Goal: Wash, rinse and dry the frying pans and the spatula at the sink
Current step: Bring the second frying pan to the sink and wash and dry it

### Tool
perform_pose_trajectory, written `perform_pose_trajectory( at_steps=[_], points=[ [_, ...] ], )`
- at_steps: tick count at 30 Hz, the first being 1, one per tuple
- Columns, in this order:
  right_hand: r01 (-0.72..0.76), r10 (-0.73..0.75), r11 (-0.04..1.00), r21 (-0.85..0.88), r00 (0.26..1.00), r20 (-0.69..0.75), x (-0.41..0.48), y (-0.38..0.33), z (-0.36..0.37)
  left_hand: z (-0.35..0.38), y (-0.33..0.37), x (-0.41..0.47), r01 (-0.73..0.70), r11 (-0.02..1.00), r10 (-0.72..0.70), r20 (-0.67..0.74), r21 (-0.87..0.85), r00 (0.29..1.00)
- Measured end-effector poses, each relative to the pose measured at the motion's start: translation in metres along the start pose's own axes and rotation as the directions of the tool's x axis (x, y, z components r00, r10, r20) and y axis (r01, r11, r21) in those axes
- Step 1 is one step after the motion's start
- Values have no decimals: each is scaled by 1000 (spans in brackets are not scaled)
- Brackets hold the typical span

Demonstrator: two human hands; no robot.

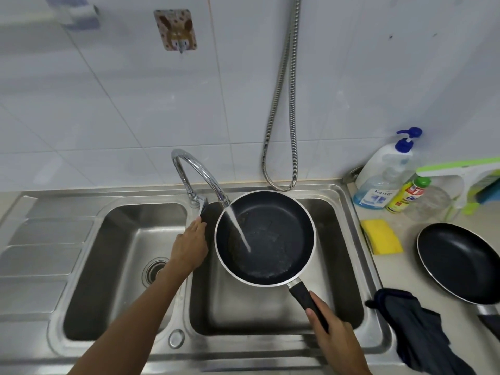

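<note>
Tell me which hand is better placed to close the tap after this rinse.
Left. The left hand is at the tap lever, while the right hand grips the handle of the frying pan under the running water.

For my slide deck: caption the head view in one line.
Right hand holds a frying pan under the running tap over the sink; left hand at the tap lever.

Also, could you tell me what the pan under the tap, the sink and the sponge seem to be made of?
Pan: likely metal with a dark matte non-stick lining; its rim shows bare silver, and the handle looks black plastic. Sink: stainless steel, brushed, with soft grey reflections. Sponge: yellow foam, judging by its dull, soft-edged block shape.
</note>
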State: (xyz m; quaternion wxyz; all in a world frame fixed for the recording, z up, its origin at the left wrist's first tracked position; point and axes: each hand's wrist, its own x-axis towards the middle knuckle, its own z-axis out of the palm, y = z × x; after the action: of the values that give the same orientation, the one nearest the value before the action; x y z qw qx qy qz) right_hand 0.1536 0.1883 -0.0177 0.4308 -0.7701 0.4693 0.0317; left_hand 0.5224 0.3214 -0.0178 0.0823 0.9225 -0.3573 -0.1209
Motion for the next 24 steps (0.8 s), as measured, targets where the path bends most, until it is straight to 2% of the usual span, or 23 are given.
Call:
perform_pose_trajectory(
  at_steps=[13, 24],
  points=[
    [-15, 16, 999, 33, 999, -34, -11, 23, -12, 7, 4, -1, 24, 999, -25, -61, -25, 998],
    [29, -26, 998, 64, 999, -48, 6, 19, 1, 10, 2, -7, 30, 975, -60, -132, -221, 989]
  ],
)
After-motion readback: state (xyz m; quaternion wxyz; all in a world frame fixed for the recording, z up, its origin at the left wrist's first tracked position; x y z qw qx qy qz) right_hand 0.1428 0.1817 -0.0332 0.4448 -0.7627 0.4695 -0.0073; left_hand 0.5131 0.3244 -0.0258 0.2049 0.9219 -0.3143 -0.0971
